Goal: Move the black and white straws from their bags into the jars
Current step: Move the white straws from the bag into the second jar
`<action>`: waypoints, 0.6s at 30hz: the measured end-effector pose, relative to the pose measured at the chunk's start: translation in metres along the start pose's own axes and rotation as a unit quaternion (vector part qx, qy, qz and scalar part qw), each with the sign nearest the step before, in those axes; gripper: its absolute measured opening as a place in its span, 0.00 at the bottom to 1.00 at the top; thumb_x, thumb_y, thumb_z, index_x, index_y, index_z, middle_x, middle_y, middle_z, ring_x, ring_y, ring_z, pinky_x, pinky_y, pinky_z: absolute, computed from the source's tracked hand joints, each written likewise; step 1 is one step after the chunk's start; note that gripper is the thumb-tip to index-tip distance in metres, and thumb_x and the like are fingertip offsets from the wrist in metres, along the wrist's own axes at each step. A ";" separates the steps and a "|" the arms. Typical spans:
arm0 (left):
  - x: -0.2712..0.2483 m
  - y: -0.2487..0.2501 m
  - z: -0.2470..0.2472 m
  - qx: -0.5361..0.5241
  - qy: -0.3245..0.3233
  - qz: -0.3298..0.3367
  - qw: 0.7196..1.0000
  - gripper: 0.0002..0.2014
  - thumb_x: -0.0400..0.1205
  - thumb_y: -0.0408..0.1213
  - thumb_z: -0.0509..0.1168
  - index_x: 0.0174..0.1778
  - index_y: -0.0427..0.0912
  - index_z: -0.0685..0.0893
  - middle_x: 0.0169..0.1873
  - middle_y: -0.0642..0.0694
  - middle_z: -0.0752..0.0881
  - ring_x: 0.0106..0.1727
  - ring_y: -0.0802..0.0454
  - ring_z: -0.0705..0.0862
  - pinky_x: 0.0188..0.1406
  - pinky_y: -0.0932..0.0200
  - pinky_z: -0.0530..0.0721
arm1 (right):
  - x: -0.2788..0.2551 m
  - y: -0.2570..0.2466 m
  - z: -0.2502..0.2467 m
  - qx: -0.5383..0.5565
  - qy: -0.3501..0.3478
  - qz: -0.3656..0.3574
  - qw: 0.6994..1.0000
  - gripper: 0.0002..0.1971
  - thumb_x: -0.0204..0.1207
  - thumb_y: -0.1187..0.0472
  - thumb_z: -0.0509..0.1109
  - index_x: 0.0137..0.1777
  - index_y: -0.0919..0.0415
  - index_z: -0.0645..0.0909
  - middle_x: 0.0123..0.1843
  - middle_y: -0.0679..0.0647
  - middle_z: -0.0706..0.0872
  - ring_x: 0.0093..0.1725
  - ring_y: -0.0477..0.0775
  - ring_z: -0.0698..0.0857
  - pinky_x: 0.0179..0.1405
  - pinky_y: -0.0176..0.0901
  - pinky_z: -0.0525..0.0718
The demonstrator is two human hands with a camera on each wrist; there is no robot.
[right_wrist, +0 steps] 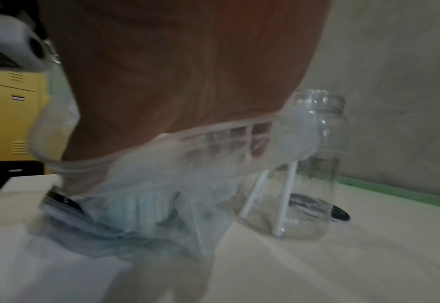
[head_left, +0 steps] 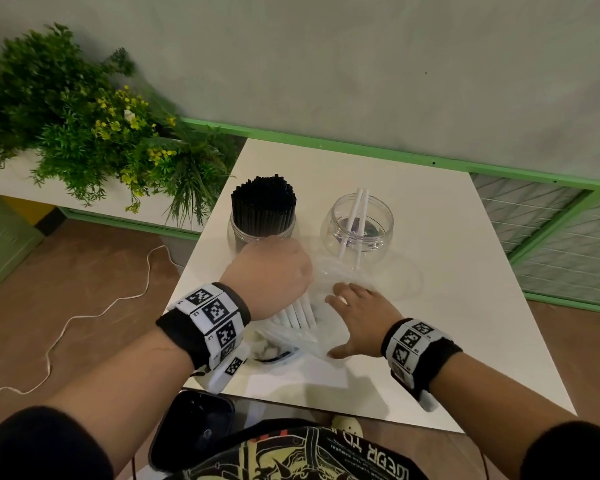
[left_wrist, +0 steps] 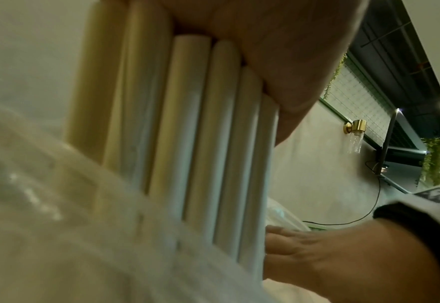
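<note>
Plants [head_left: 94, 133] left; cord [head_left: 84, 313] below

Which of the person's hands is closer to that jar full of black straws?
Left. The left hand is right in front of the black-straw jar; the right hand lies further right, on the clear bag.

— State of the left hand [head_left: 274, 271]?
— Fingers were curled downward, gripping the white straws [head_left: 297, 311]; the banded wrist was raised above the palm.
— And the right hand [head_left: 357, 317]?
— It lay palm down, fingers spread and straight, pressing flat on the clear bag [head_left: 323, 289], forearm extended from the lower right.
</note>
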State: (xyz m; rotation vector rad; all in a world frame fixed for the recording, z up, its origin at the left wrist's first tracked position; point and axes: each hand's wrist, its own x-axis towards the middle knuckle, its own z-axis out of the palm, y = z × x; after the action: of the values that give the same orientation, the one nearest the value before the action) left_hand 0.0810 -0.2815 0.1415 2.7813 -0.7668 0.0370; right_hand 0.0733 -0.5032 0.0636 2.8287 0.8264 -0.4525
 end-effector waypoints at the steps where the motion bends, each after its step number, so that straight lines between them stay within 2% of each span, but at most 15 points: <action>1: 0.000 0.002 0.001 0.000 -0.003 0.000 1.000 0.12 0.81 0.54 0.52 0.45 0.59 0.80 0.49 0.60 0.79 0.51 0.54 0.76 0.52 0.51 0.75 | 0.003 0.003 0.005 0.025 -0.020 0.015 0.999 0.55 0.62 0.24 0.67 0.84 0.51 0.51 0.85 0.54 0.52 0.82 0.58 0.56 0.79 0.53 0.56; 4: 0.002 0.009 0.003 0.005 -0.011 0.000 1.000 0.10 0.82 0.53 0.55 0.46 0.59 0.80 0.50 0.61 0.78 0.55 0.54 0.75 0.55 0.51 0.74 | 0.013 0.008 0.017 0.081 -0.090 0.031 0.992 0.61 0.60 0.25 0.71 0.85 0.49 0.41 0.86 0.50 0.39 0.85 0.54 0.47 0.82 0.53 0.50; 6: 0.004 0.012 0.004 0.013 -0.011 -0.005 1.000 0.10 0.83 0.53 0.55 0.48 0.58 0.80 0.51 0.60 0.79 0.56 0.53 0.75 0.56 0.51 0.73 | 0.016 0.009 0.019 0.086 -0.115 0.020 0.989 0.61 0.60 0.26 0.72 0.85 0.48 0.39 0.86 0.49 0.36 0.85 0.55 0.44 0.83 0.54 0.49; 8: 0.006 0.013 0.003 0.015 -0.012 -0.016 1.000 0.10 0.83 0.53 0.55 0.49 0.56 0.81 0.53 0.60 0.79 0.58 0.53 0.76 0.57 0.50 0.74 | 0.013 0.010 0.013 0.061 -0.109 0.011 0.992 0.59 0.62 0.26 0.70 0.85 0.48 0.43 0.87 0.50 0.40 0.85 0.57 0.48 0.83 0.55 0.52; 9: 0.007 0.013 0.003 0.014 -0.013 -0.021 1.000 0.11 0.83 0.53 0.55 0.49 0.56 0.81 0.53 0.59 0.79 0.58 0.52 0.76 0.58 0.49 0.74 | 0.010 0.011 0.009 0.040 -0.090 -0.001 0.995 0.55 0.64 0.27 0.70 0.85 0.48 0.48 0.87 0.51 0.47 0.84 0.58 0.53 0.81 0.55 0.55; 10: 0.008 0.013 0.002 0.012 -0.013 -0.023 1.000 0.11 0.83 0.52 0.55 0.49 0.55 0.81 0.53 0.59 0.80 0.58 0.52 0.76 0.58 0.49 0.74 | 0.006 0.012 0.005 0.015 -0.052 -0.025 0.998 0.49 0.66 0.29 0.70 0.83 0.49 0.57 0.85 0.52 0.57 0.81 0.59 0.61 0.78 0.54 0.61; 12: 0.009 0.012 0.002 0.012 -0.011 -0.024 1.000 0.11 0.83 0.53 0.55 0.49 0.55 0.81 0.53 0.59 0.80 0.58 0.52 0.76 0.58 0.49 0.75 | -0.004 0.016 0.002 -0.031 0.093 -0.094 0.991 0.32 0.69 0.38 0.72 0.71 0.53 0.77 0.71 0.52 0.78 0.67 0.60 0.77 0.64 0.51 0.72; 13: 0.009 0.012 0.002 0.014 -0.011 -0.024 1.000 0.11 0.83 0.53 0.55 0.49 0.55 0.81 0.53 0.59 0.80 0.58 0.52 0.76 0.58 0.49 0.75 | -0.010 0.019 0.005 -0.038 0.192 -0.119 0.973 0.24 0.69 0.44 0.73 0.63 0.54 0.82 0.64 0.51 0.83 0.60 0.60 0.81 0.58 0.49 0.73; 14: 0.009 0.012 0.002 0.016 -0.011 -0.024 1.000 0.12 0.83 0.53 0.55 0.49 0.55 0.81 0.53 0.59 0.80 0.58 0.52 0.76 0.58 0.49 0.75 | -0.015 0.022 0.008 -0.033 0.281 -0.126 0.951 0.19 0.70 0.47 0.73 0.58 0.55 0.83 0.60 0.52 0.84 0.57 0.60 0.81 0.55 0.49 0.73; 15: 0.009 0.012 0.002 0.017 -0.011 -0.024 1.000 0.12 0.83 0.53 0.55 0.49 0.55 0.82 0.53 0.59 0.80 0.58 0.52 0.76 0.57 0.49 0.75 | -0.017 0.025 0.010 -0.023 0.336 -0.115 0.935 0.19 0.71 0.48 0.72 0.58 0.55 0.82 0.61 0.53 0.83 0.57 0.60 0.79 0.56 0.50 0.74; 16: 0.009 0.013 0.002 0.018 -0.012 -0.024 0.999 0.12 0.83 0.53 0.55 0.49 0.55 0.82 0.53 0.59 0.80 0.58 0.53 0.76 0.57 0.50 0.75 | -0.018 0.026 0.013 -0.009 0.350 -0.088 0.932 0.23 0.71 0.45 0.72 0.62 0.56 0.80 0.64 0.54 0.81 0.59 0.60 0.77 0.57 0.52 0.76; 18: 0.010 0.014 0.002 0.020 -0.014 -0.024 0.999 0.12 0.83 0.53 0.54 0.49 0.56 0.82 0.53 0.59 0.80 0.58 0.53 0.76 0.57 0.51 0.74 | -0.016 0.026 0.022 0.030 0.314 -0.026 0.949 0.35 0.68 0.37 0.73 0.70 0.58 0.74 0.69 0.57 0.75 0.63 0.61 0.74 0.59 0.54 0.80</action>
State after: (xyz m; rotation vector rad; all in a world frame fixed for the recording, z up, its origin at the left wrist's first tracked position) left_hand 0.0819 -0.2985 0.1441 2.8433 -0.7141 0.0046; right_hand 0.0695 -0.5375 0.0496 3.0361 0.9934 0.4624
